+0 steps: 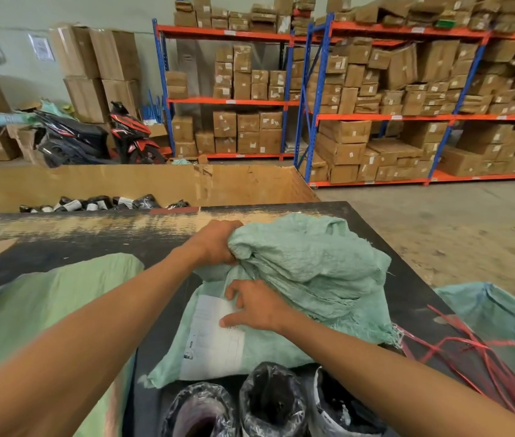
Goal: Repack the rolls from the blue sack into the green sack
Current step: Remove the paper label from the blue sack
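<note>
A crumpled teal woven sack [309,269] lies on the dark table [407,288], with a white label [215,335] on its near part. My left hand [218,242] is shut on a bunched fold of this sack at its far left. My right hand [257,305] presses on the sack beside the label, fingers bent on the cloth. Three black rolls wrapped in plastic [273,398] stand at the table's near edge. A lighter green sack [44,310] lies flat at the left. A bluish sack [502,320] stands open at the right of the table.
Red plastic straps [458,351] lie on the table's right side. Beyond the table is a large cardboard bin [155,184] holding several more black rolls [104,203]. Shelves of cartons [376,105] and a parked scooter [98,137] stand at the back. Bare concrete floor lies to the right.
</note>
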Tool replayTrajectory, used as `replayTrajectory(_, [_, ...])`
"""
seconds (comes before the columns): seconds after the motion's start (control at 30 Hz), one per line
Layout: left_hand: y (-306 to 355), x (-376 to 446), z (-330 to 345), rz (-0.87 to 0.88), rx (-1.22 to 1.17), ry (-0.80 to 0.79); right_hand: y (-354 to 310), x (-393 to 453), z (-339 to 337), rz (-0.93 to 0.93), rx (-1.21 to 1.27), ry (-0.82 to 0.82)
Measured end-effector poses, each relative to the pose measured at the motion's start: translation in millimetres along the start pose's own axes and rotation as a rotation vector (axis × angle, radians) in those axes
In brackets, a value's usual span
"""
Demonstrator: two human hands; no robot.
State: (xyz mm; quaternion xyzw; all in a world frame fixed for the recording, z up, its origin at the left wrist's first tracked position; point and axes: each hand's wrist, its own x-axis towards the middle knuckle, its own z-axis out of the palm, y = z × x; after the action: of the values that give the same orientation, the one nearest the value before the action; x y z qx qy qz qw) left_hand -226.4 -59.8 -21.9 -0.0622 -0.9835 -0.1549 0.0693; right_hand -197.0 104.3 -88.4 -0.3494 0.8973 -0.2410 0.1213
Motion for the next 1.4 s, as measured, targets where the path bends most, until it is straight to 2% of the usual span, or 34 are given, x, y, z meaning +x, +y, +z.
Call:
replayTrajectory(0.07, [-4,-1,4,-0.005,0.020,0.055,3,1,6,0.031,0.079,-0.040])
replayTrajectory(0.2, [-10,0,7,-0.043,-0.053,0.128,12,1,13,0.092,0.085,-0.047])
replayTrajectory(0.3, [-9,0,5,-0.054,-0.131,0.099,12,2,12,0.259,0.325,-0.018])
replayTrajectory(0.43, [-9,3,4,-0.055,-0.138,0.012,7,6,5,0.369,0.650,-0.009])
replayTrajectory(0.6, [-15,-10,5,-0.035,-0.359,0.043,4,5,1,0.407,0.768,-0.091])
replayTrajectory(0.7, [-24,-26,7,-0.050,-0.367,0.225,6,8,-7,0.411,0.905,-0.098])
replayTrajectory(0.77, [-35,-39,11,-0.160,-0.408,0.374,9,14,-14,0.428,0.972,-0.073])
replayTrajectory(0.83, [-47,-58,22,-0.318,-0.482,0.423,12,20,-20,0.465,1.051,-0.034])
replayTrajectory(0.93, [-62,-93,37,-0.495,-0.500,0.271,15,25,-32,0.533,1.145,0.030])
replayTrajectory(1.03, [-65,-128,35,-0.435,-0.624,0.110,15,27,-41,0.568,1.153,0.078])
replayTrajectory(1.13, [-67,-144,30,-0.311,-0.688,0.042,14,29,-44,0.610,1.135,0.166])
replayTrajectory(1.2, [-68,-146,31,-0.282,-0.659,0.038,11,28,-42,0.602,1.049,0.253])
replayTrajectory(1.23, [-66,-146,31,-0.286,-0.649,0.042,10,25,-41,0.560,0.877,0.283])
replayTrajectory(1.33, [-53,-146,29,-0.325,-0.733,0.037,2,10,-41,0.350,-0.103,0.258])
replayTrajectory(1.37, [-47,-146,28,-0.344,-0.790,0.029,-3,2,-41,0.299,-0.376,0.295])
replayTrajectory(1.4, [-43,-146,27,-0.363,-0.838,0.016,-9,-3,-42,0.237,-0.534,0.359])
